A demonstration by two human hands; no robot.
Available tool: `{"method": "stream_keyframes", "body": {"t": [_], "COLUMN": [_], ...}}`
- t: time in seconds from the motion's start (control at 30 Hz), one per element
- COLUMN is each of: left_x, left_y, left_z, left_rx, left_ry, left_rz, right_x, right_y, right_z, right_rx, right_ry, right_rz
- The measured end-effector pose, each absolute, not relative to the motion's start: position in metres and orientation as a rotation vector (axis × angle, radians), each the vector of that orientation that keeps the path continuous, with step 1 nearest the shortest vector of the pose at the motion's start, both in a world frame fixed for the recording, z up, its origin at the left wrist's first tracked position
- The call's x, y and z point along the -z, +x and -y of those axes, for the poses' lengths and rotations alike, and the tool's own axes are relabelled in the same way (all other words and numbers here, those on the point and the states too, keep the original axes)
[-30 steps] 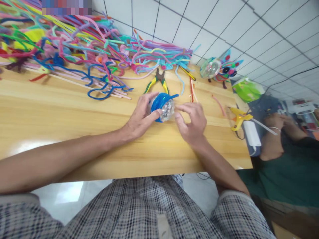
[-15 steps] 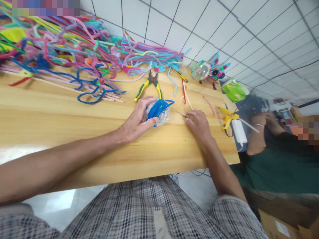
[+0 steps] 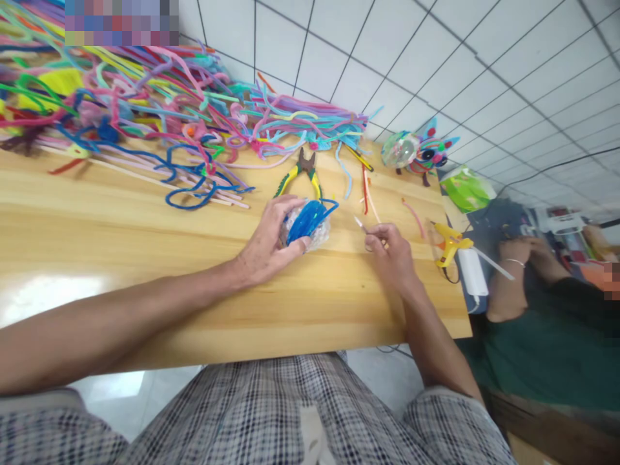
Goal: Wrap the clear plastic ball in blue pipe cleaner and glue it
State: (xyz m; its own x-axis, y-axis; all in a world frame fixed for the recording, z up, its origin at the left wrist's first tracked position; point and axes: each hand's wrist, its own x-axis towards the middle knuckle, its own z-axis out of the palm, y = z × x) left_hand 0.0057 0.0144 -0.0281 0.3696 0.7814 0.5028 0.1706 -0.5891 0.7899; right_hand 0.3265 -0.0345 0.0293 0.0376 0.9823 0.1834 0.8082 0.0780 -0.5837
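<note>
Two hands occupied: left hand (image 3: pixel 272 240) cups clear ball (image 3: pixel 318 239), likely to steady its blue coil (image 3: pixel 307 220); right hand (image 3: pixel 393 254) grips small scissors (image 3: pixel 359 224), tips apart from ball.

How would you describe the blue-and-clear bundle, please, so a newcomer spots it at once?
On the wooden table, find the left hand, just this side of the pliers. It holds the bundle. Unlike the loose blue stems, its blue strands lie across clear, shiny material.
</note>
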Motion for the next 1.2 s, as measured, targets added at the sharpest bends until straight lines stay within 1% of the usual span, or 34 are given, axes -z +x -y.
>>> {"method": "stream_keyframes", "body": {"t": [0.17, 0.27, 0.4, 0.63, 1.2], "left_x": [0.031, 0.030, 0.029, 0.032, 0.031], "left_y": [0.006, 0.005, 0.004, 0.007, 0.005], "left_z": [-0.014, -0.015, -0.016, -0.017, -0.018], "left_rx": [-1.252, -1.213, -1.214, -1.277, -1.262], "left_ry": [1.998, 1.997, 1.994, 1.977, 2.029], "left_rz": [-0.803, -0.789, -0.794, -0.767, -0.724], "right_x": [-0.054, -0.060, -0.056, -0.051, -0.045], "right_y": [0.289, 0.271, 0.258, 0.253, 0.253], "right_z": [0.040, 0.034, 0.026, 0.021, 0.017], "right_rx": [-0.263, -0.246, -0.217, -0.160, -0.122], "right_ry": [-1.371, -1.241, -1.134, -1.045, -0.991], "right_rz": [1.955, 2.008, 2.084, 2.093, 2.124]}}
